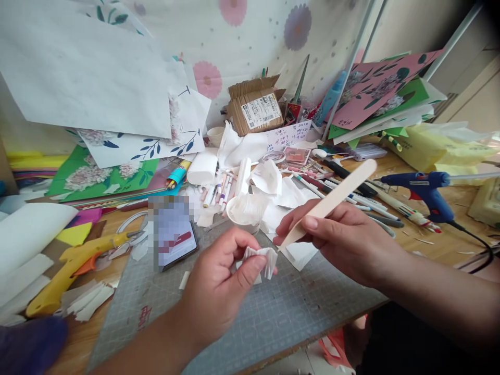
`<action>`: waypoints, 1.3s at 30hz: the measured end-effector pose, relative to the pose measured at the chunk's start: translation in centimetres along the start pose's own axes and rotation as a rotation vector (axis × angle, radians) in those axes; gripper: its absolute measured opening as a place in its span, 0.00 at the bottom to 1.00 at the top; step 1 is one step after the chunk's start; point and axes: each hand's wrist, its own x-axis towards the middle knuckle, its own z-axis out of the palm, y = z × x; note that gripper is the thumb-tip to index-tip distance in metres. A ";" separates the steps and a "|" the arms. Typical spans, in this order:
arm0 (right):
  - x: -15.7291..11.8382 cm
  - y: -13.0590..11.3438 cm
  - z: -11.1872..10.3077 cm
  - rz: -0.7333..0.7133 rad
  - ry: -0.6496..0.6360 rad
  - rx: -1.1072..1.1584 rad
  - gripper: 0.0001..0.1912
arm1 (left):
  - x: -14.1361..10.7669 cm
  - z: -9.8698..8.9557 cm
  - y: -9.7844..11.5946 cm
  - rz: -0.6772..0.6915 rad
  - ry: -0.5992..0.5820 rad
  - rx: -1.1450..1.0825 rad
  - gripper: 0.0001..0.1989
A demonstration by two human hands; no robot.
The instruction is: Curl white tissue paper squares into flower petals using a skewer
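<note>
Between the thumb and fingers of my left hand (228, 281) is a small pleated piece of white paper (269, 262). My right hand (339, 242) is closed around a flat wooden craft stick (332, 200), whose rounded end points up and to the right. The stick's lower tip sits close to the pleated paper; I cannot tell whether they touch. Just beyond my hands stands a cup (247, 211) with a whitish lining or content. Under both hands lies a grey cutting mat (273, 323) with grid lines.
A phone (175, 245) rests at the mat's left. Yellow (74, 271) and blue (425, 187) glue guns lie on either side. Behind are a cardboard box (255, 107), markers (219, 192) and crumpled white paper (267, 177). Flower pictures on green (105, 172) and pink (386, 88) sheets lean at the back.
</note>
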 end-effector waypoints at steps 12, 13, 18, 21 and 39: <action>-0.5 -0.1 0.2 -0.181 -0.042 -0.153 0.09 | 0.4 0.0 -0.5 -0.166 0.025 -0.174 0.03; -0.5 -0.1 0.2 -0.188 -0.044 -0.157 0.09 | 0.4 0.0 -0.4 -0.165 0.027 -0.143 0.03; -0.6 -0.4 0.3 -0.204 -0.054 -0.197 0.09 | 0.4 -0.1 0.3 -0.090 0.022 0.097 0.03; -0.7 -0.6 0.7 -0.204 -0.062 -0.242 0.09 | 0.4 -0.1 0.6 -0.080 0.019 0.178 0.04; -0.8 -1.0 1.1 -0.255 -0.079 -0.454 0.09 | 0.6 0.1 1.1 -0.181 -0.051 0.277 0.04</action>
